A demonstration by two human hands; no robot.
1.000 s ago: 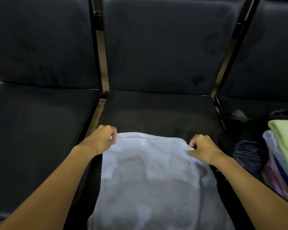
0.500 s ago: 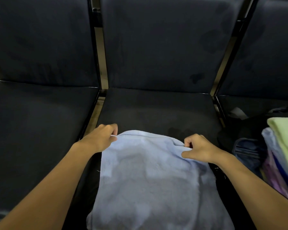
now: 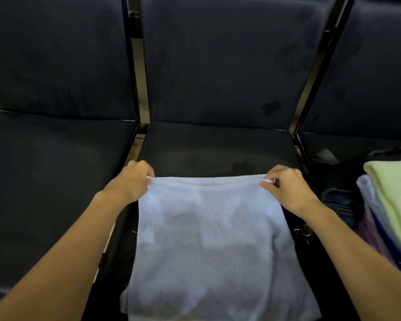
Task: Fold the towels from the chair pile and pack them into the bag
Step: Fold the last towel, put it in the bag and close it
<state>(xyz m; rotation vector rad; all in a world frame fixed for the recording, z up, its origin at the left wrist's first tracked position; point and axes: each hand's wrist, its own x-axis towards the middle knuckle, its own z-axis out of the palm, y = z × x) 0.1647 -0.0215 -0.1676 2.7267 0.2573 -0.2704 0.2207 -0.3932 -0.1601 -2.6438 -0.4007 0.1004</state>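
- From the head view, a pale blue towel (image 3: pixel 204 246) lies spread over the front of the middle seat (image 3: pixel 215 147) of a row of dark chairs, its near part draping off the seat's front edge.
- The towel's far edge runs straight across the seat between the two hands; the back half of that seat behind the edge is bare dark cushion up to the backrest.
- The towel's left edge sits close to the gap between the middle seat and the left seat (image 3: pixel 51 181), whose dark cushion lies wide to that side.
- The left hand (image 3: pixel 131 181) is curled, thumb and fingers pinching the towel's far left corner.
- The right hand (image 3: pixel 287 187) is curled the same way, pinching the far right corner, with the cloth bunched slightly at the fingertips.
- On the right seat a stack of folded towels (image 3: pixel 394 205), light green on top with blue and purple below, stands beside a dark bag (image 3: pixel 340 205), just right of the right forearm.
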